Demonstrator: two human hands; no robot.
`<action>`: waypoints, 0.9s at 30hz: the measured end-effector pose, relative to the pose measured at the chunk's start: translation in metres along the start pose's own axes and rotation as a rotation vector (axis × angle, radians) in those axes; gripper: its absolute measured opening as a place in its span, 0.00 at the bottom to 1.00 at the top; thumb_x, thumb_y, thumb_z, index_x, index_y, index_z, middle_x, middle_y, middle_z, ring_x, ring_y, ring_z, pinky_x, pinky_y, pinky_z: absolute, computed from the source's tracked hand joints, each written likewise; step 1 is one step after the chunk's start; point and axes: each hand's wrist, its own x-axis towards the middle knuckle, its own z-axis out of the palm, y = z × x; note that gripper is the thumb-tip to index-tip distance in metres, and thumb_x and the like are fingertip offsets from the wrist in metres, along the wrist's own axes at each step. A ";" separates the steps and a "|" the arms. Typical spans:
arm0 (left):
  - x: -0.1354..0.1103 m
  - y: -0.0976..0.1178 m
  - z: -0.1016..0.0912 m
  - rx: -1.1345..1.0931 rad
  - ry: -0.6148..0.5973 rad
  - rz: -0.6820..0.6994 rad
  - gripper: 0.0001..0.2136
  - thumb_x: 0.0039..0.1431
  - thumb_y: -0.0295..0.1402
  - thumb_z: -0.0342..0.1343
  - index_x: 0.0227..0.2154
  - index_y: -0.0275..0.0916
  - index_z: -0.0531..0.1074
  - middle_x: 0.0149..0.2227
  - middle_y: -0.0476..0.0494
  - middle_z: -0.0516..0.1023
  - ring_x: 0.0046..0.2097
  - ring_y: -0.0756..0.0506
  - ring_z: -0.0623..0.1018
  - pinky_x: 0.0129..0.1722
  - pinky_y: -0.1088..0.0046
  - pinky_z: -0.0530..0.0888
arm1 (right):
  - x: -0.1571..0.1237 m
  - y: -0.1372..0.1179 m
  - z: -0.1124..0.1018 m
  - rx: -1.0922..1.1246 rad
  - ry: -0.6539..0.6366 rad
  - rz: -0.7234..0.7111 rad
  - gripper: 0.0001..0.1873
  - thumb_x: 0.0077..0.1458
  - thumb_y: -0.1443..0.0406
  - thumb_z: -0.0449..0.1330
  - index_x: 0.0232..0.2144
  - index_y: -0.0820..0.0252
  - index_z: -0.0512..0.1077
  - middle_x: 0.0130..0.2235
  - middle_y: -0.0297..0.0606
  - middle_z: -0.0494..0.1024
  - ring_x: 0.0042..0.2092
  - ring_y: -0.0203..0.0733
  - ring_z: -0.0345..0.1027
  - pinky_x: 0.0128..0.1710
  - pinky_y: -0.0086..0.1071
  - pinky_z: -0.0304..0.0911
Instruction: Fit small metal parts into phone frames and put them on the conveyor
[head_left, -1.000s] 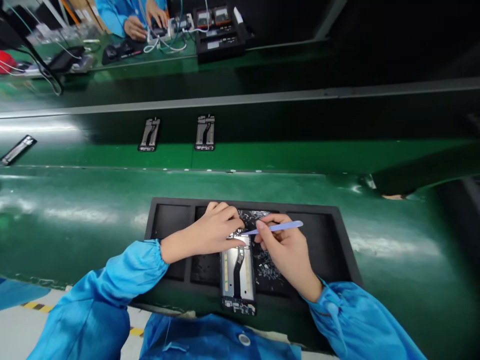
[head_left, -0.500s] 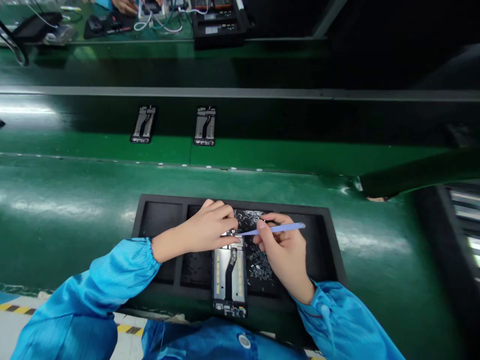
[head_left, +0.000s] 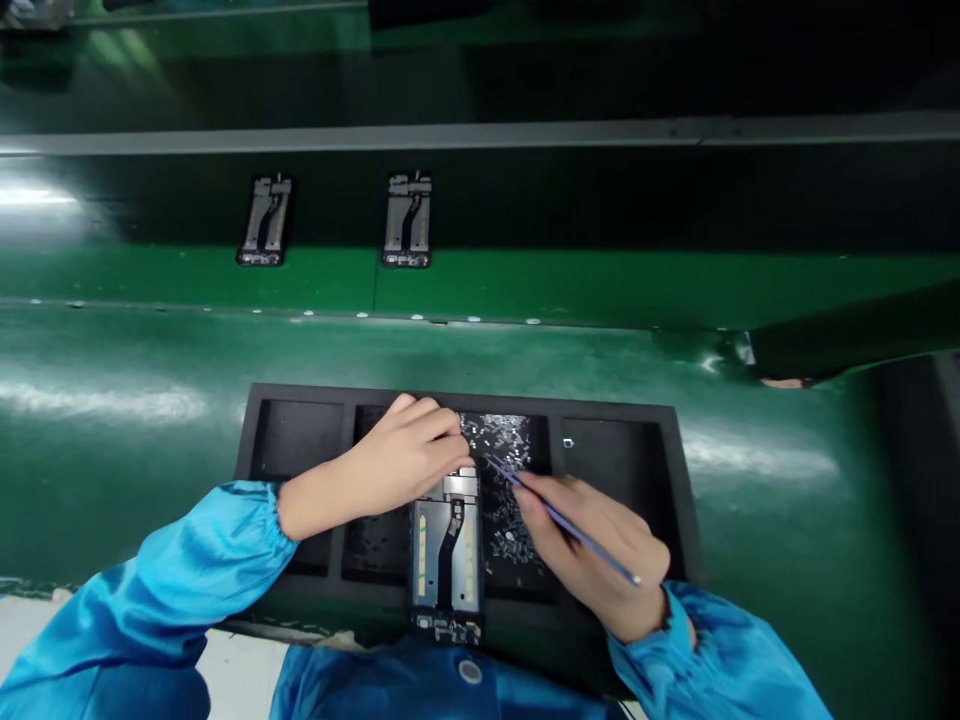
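Note:
My left hand is closed at the top end of an opened phone, its fingers covering that end. The phone shows a silver frame, a black flex cable down the middle and small boards at both ends. It lies lengthwise across the front of a black tray. In my right hand is a pair of purple tweezers, pinched between thumb and fingers. Their tips point up and left over many tiny silvery parts scattered in a tray compartment. Whether the tips hold a part is too small to tell.
Two more opened phones lie on the green strip behind the bench, left of centre. One small pale part sits in the tray's right compartment. A dark panel juts in at the right, and a grey rail runs across behind.
My right hand has drawn the tweezers from the phone's top end to the loose silvery parts and turned them. My left hand stays at the phone. The view has tilted down.

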 end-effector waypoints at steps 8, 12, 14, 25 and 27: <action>-0.027 0.038 -0.019 0.106 0.095 0.335 0.14 0.64 0.29 0.58 0.21 0.39 0.69 0.23 0.49 0.64 0.26 0.48 0.63 0.26 0.67 0.58 | 0.003 -0.003 0.011 -0.118 -0.106 -0.252 0.22 0.54 0.76 0.68 0.51 0.56 0.77 0.35 0.36 0.86 0.31 0.41 0.80 0.38 0.33 0.78; -0.037 0.049 -0.006 0.000 0.076 0.528 0.12 0.59 0.25 0.58 0.20 0.39 0.70 0.23 0.50 0.60 0.24 0.49 0.63 0.23 0.68 0.58 | 0.003 -0.005 0.011 -0.195 -0.136 -0.274 0.23 0.55 0.76 0.67 0.52 0.56 0.76 0.35 0.37 0.85 0.30 0.41 0.80 0.35 0.34 0.78; -0.041 0.052 0.002 -0.080 0.119 0.543 0.12 0.57 0.25 0.59 0.19 0.40 0.70 0.24 0.50 0.60 0.24 0.50 0.62 0.22 0.69 0.57 | 0.002 -0.005 0.010 -0.213 -0.156 -0.276 0.23 0.55 0.76 0.67 0.52 0.57 0.76 0.35 0.37 0.85 0.30 0.41 0.79 0.35 0.33 0.78; -0.058 0.065 0.019 0.135 0.139 0.364 0.14 0.66 0.36 0.53 0.44 0.36 0.82 0.50 0.37 0.80 0.52 0.34 0.79 0.55 0.56 0.74 | -0.001 -0.012 0.010 -0.328 -0.236 -0.361 0.25 0.53 0.76 0.69 0.54 0.64 0.74 0.35 0.43 0.84 0.32 0.43 0.78 0.36 0.34 0.75; -0.062 0.068 0.021 0.191 0.056 0.302 0.22 0.67 0.45 0.54 0.54 0.34 0.77 0.57 0.34 0.77 0.58 0.29 0.75 0.61 0.50 0.69 | -0.001 -0.017 0.011 -0.372 -0.239 -0.342 0.26 0.55 0.75 0.68 0.55 0.64 0.73 0.36 0.43 0.84 0.32 0.43 0.78 0.36 0.34 0.74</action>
